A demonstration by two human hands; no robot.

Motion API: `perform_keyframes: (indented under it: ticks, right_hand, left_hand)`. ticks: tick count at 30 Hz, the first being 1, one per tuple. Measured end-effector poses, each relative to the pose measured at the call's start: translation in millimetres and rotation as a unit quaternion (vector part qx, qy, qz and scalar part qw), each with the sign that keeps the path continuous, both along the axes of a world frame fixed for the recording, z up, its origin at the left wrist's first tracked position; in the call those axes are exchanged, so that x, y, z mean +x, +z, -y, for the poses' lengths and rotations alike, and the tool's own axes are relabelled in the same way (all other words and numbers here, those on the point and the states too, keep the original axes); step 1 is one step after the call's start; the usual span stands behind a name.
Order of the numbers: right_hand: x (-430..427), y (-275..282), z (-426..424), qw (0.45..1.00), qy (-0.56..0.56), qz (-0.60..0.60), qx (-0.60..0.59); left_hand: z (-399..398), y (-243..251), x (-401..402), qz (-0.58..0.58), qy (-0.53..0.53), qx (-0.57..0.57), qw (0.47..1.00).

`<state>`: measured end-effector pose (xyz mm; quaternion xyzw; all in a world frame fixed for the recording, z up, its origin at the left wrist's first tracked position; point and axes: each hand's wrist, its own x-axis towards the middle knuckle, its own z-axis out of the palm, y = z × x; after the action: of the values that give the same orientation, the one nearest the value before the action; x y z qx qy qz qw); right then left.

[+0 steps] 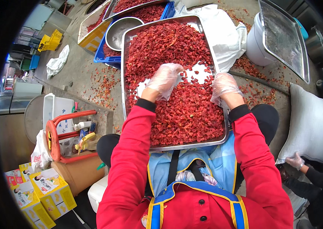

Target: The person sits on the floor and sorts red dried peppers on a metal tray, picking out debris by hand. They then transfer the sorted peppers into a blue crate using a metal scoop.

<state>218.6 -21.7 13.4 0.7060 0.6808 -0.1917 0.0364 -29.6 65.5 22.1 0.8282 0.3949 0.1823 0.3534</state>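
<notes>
A rectangular metal tray (123,100) lies before me, spread with dried red pieces, perhaps chilli or petals (190,117). A white patch of its bottom shows between a far heap and a near heap. My left hand (165,80), in a clear plastic glove, is over the middle of the tray with its fingertips bent down at the pieces; whether they pinch any is hidden. My right hand (226,86), gloved the same way, is at the tray's right rim, its fingers curled and partly hidden. A round metal bowl (118,33) sits just past the tray's upper left corner.
Behind the tray stand a blue crate (99,57) and a yellow box (85,40) of red pieces. White sacking (227,34), a white bucket (257,45) and another tray (286,37) are right. A co-worker's gloved hand (295,161) touches a stuffed sack (316,123). A red stool (54,137) lies left.
</notes>
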Motion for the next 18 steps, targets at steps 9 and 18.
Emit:
perform_keyframes:
  ticks: [9,18]
  right_hand:
    - [-2.2,15.0,1.2,1.000,-0.003,-0.025,-0.014]
    - [-2.4,6.6,2.7,0.999,-0.022,-0.033,0.036]
  left_hand:
    - [-9.8,1.4,32.8,-0.186,-0.097,0.092,0.973]
    - [-14.7,7.3,32.0,-0.335,-0.209,0.277,0.876]
